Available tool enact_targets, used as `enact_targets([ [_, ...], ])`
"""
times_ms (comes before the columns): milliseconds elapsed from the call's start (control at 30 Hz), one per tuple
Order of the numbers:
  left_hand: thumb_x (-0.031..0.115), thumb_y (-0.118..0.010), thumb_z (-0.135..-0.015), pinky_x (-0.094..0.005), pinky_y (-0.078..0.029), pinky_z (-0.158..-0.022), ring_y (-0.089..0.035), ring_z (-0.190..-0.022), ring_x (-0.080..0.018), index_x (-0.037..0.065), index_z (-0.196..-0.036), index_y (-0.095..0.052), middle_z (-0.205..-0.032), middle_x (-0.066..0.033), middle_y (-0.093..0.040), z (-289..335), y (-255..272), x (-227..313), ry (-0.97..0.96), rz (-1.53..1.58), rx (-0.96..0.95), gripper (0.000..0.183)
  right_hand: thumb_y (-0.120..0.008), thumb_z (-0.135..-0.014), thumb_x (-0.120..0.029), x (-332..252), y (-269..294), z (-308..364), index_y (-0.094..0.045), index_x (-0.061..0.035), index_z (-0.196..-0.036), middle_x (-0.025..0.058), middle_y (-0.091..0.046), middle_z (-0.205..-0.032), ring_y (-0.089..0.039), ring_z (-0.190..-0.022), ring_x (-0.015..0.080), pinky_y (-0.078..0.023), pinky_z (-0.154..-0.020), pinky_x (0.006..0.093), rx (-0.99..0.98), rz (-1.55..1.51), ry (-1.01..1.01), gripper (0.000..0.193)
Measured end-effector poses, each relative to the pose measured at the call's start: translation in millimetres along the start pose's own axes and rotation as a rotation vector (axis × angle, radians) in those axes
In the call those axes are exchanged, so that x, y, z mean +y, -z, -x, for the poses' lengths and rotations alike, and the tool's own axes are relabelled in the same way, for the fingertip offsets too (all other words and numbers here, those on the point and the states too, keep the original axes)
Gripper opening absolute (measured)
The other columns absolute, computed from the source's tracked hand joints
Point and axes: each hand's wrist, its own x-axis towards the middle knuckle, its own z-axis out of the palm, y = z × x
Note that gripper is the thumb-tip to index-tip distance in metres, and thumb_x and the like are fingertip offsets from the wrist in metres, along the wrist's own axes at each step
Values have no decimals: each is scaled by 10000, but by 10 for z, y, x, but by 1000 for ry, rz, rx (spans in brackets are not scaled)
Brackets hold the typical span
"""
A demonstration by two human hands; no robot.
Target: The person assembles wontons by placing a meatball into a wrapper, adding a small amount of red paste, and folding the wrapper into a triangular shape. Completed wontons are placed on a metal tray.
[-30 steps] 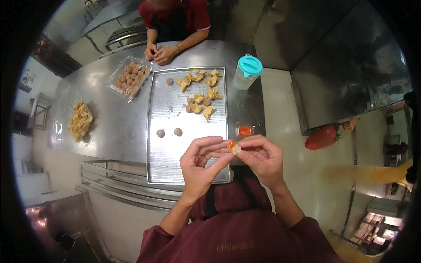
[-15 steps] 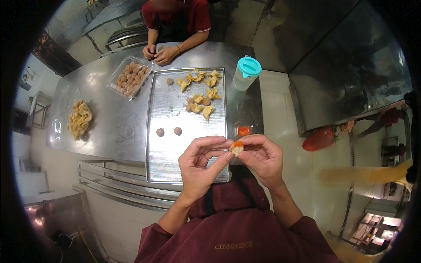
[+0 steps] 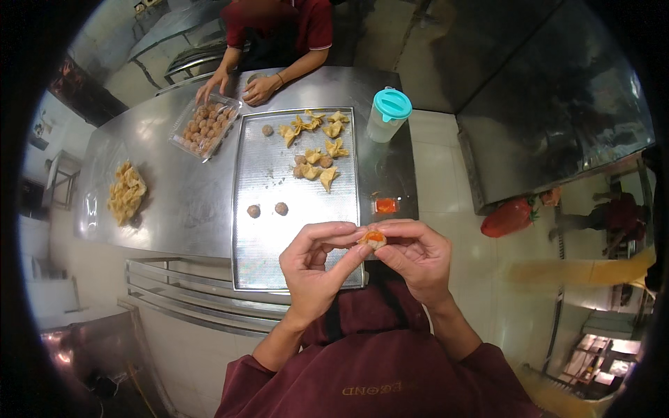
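Steel table (image 3: 174,202), tray (image 3: 263,252), clear box (image 3: 180,129), 1 lidded jug (image 3: 385,124), yellow pile (image 3: 127,195), orange container (image 3: 386,205)

Lettering (image 3: 380,389) marks a maroon top (image 3: 369,362)
One pale line runs upside down across its front, partly faint.

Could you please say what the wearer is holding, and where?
A partly orange morsel, held at its sides by left hand and right hand.

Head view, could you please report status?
Left hand, right hand: both pinching small pale, orange-topped food piece. Small orange-filled clear container just beyond, not blocking.
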Motion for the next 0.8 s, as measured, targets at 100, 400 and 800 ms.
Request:
enact_targets([
  [100,-148,-848,-826,-379,-629,-948,-741,-1123,-267,-24,-1258,-636,-1244,-211,-722,11,32,-41,-123,-15,-79,497,-749,-968,101,-89,-39,6,-701,71,-1235,193,-714,-1285,-730,-1185,264,-609,-1046,346,-21,-128,4,273],
  [400,-140,-731,-888,-325,-600,-904,-689,-1107,-217,-5,-1309,-634,-1350,-186,-688,-96,408,-202,-164,-114,278,452,-751,-956,80,-996,-327,237,-606,114,-1153,272,-694,-1068,-734,-931,403,-647,-823,460,-373,-616,199,247],
  [800,44,-733,-1001,-376,-529,-1034,-664,-1187,-241,4,-1337,-650,-1329,-153,-697,-315,1170,-1014,97,-549,298,349,-701,-1008,72,-1088,-220,81,-613,15,-1161,240,-714,-1166,-714,-1088,311,-584,-947,389,-113,-236,492,185],
])
